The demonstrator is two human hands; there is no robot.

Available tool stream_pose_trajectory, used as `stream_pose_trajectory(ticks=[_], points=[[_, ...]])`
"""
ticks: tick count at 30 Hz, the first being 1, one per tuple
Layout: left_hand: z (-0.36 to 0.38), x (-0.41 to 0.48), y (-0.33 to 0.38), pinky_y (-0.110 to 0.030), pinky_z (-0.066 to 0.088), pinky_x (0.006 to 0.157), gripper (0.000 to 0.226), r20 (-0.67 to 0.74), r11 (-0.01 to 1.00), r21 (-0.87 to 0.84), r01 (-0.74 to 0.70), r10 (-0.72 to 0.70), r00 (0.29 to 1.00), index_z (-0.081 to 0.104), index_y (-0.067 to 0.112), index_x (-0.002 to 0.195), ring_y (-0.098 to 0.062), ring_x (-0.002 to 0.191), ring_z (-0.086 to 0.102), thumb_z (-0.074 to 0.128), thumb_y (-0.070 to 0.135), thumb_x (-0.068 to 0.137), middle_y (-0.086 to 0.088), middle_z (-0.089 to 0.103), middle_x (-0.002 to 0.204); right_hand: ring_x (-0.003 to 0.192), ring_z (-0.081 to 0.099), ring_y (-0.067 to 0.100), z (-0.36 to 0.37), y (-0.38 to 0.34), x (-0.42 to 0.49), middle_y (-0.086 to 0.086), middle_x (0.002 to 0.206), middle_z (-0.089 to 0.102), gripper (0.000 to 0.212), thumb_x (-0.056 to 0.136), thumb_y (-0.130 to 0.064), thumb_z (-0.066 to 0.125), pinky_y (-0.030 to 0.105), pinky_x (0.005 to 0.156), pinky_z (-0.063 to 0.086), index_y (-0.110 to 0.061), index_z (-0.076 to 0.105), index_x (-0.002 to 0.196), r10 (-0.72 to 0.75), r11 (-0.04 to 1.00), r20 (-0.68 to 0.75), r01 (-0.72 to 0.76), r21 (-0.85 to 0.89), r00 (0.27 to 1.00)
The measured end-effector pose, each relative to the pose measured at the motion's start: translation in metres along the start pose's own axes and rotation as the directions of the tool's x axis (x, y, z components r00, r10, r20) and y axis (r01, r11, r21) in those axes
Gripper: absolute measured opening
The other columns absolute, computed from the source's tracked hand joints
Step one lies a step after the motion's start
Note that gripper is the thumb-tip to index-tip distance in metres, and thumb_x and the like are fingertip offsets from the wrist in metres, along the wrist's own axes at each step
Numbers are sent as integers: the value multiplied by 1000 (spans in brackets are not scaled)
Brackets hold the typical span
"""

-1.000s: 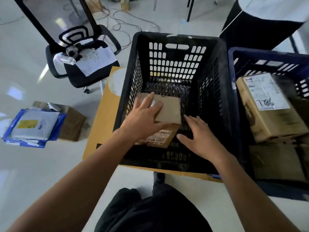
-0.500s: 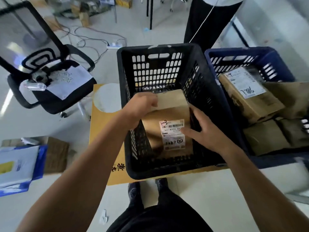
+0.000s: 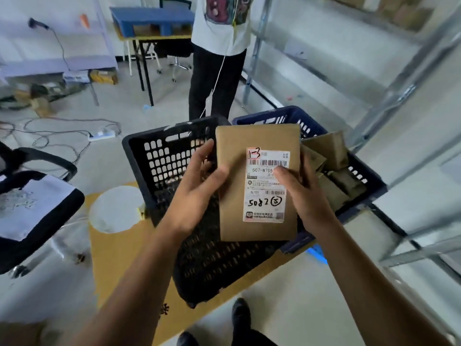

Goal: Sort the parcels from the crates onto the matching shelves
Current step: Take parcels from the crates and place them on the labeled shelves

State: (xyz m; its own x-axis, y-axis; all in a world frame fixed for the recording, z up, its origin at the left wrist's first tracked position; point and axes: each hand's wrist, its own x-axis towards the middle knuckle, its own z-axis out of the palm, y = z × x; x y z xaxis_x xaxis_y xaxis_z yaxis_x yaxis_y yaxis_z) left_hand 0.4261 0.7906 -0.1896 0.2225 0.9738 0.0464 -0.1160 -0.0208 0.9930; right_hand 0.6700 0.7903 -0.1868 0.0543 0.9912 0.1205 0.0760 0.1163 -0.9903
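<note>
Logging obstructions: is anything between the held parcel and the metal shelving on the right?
Nothing visible blocks it. The left hand and right hand grip the parcel over the black crate; toward the shelving only the blue crate of parcels sits low, apparently below the parcel. Matching shelf unclear.

Parcel sorting room: metal shelving (image 3: 399,78), crates (image 3: 159,151), labelled parcels (image 3: 257,181).

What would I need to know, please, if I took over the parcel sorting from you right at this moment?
Left grip holds the parcel's left edge; right grip pinches its right side, thumb on the label.
It is held over the black crate, label marked 1-3 facing up.
Done: this parcel is in hand.
Left: shelve it where it matches on the shelving at right; more parcels wait in the blue crate.
</note>
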Motion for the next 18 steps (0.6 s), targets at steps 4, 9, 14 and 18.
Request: stream_pose_trajectory(ticks=[4, 9, 14, 18], points=[[44, -8, -4, -59, 44, 111, 93, 180, 997, -35, -62, 68, 981, 14, 51, 159, -29, 144, 44, 73, 39, 88, -4, 35, 162, 104, 77, 21, -22, -18, -24, -3, 122, 76, 70, 82, -54, 80, 31, 73, 64, -40, 51, 144, -12, 1000, -148, 15, 17, 989], [101, -10, 4, -61, 54, 97, 96, 304, 987, -131, -97, 133, 943, 13, 47, 160, -37, 134, 54, 72, 28, 88, -11, 48, 151, 111, 74, 23, -75, -36, -72, 0, 130, 71, 74, 89, -44, 75, 36, 76, 65, -38, 40, 153, -35, 999, -226, 34, -8, 973], [184, -21, 0, -56, 60, 86, 88, 415, 987, -160, -22, 87, 906, 22, 53, 156, -37, 123, 64, 70, 20, 91, -12, 52, 147, 119, 71, 26, -143, -31, -146, -3, 136, 67, 79, 94, -27, 73, 45, 82, 65, -40, 28, 159, -35, 999, -285, 27, -30, 958], [280, -50, -20, -51, 62, 83, 80, 545, 989, -130, 68, 15, 838, 26, 52, 154, -36, 116, 69, 69, 17, 97, -9, 62, 139, 117, 71, 28, -216, -16, -224, 0, 138, 65, 79, 91, -37, 77, 45, 78, 65, -45, 32, 156, 11, 1000, -463, -9, 7, 886]])
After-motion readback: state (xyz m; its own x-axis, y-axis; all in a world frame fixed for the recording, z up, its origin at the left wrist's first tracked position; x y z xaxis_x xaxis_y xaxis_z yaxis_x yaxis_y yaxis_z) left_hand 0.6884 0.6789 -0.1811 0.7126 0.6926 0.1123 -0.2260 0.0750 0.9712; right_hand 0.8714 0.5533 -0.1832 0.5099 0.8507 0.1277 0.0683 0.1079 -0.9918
